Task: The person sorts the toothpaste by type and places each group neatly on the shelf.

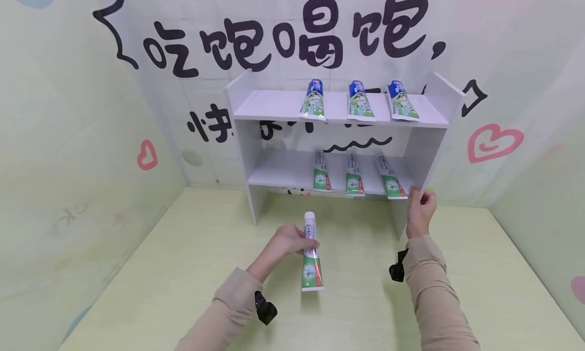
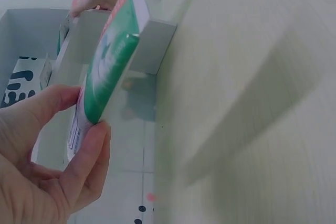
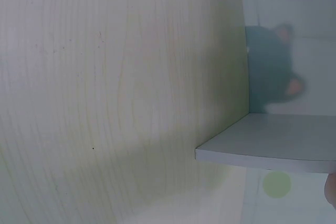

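My left hand (image 1: 291, 239) pinches a green and white toothpaste tube (image 1: 312, 269) between thumb and fingers, in front of the shelf and below its lower board. The tube's white cap points toward the shelf. In the left wrist view the thumb and fingers of the left hand (image 2: 58, 156) grip the tube (image 2: 107, 61) by its sides. My right hand (image 1: 420, 209) touches the right end of the white shelf (image 1: 279, 176), near the lower board's front corner. Only a bit of a finger (image 3: 331, 188) shows at the panel edge in the right wrist view, so its hold is partly hidden.
Three green and white tubes (image 1: 354, 181) lie on the lower board. Three blue and green tubes (image 1: 360, 102) lie on the upper board (image 1: 269, 104). The shelf stands on a pale wood-grain table (image 1: 356, 300) against a wall with black lettering.
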`<state>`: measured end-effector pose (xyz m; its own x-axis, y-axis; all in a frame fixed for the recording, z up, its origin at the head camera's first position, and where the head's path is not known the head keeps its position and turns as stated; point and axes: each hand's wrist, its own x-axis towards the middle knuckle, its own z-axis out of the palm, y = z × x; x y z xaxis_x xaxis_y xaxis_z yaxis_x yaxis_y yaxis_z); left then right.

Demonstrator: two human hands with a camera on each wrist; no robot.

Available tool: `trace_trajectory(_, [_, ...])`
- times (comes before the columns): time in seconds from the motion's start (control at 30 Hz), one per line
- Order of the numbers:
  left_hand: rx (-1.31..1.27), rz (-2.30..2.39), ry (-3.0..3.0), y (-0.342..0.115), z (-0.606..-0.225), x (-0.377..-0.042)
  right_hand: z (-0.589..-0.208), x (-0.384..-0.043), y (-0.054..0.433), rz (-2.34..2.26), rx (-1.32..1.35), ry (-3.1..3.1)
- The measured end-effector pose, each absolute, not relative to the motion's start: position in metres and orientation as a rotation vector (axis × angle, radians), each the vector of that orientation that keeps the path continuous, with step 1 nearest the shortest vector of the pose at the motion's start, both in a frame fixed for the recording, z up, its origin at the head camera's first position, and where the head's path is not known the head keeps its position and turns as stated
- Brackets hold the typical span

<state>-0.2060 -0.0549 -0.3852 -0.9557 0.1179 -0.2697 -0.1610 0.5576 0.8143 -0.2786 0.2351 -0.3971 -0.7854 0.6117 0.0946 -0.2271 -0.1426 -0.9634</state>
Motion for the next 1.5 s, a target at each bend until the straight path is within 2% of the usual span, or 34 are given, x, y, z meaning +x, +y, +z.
trace_trajectory(0.7, [-0.078, 1.426, 2.598, -0.092, -0.355, -0.209, -0.399, -0.281, 0.237, 1.988, -0.414, -1.563])
trace_trajectory(1.5, [-0.082, 1.464, 2.607, -0.104, -0.309, -0.243, -0.399, -0.282, 0.237, 1.979, -0.407, -1.551])
